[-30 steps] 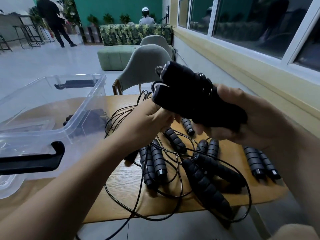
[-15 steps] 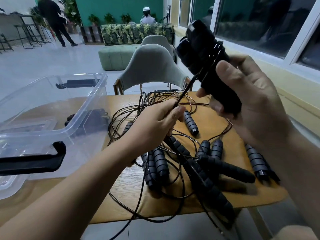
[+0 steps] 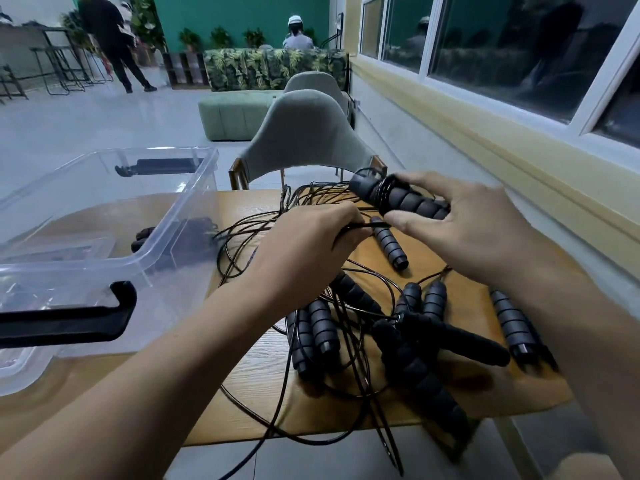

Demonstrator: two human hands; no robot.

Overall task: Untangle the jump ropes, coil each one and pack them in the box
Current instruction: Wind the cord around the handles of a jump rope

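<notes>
over the bench (image 3: pixel 249 368), the right hand (image 3: pixel 478 233) has lowered the jump rope handles (image 3: pixel 405 199), grip curled round them; the left hand (image 3: pixel 304 247) pinches the cord (image 3: pixel 360 226): coiling seems unfinished.

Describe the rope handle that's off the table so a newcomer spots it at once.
Find the wooden table beside the windowed wall. Over its far end the right hand holds a ribbed black handle. Unlike those lying flat, it is raised, with cord looped near its tip.
</notes>
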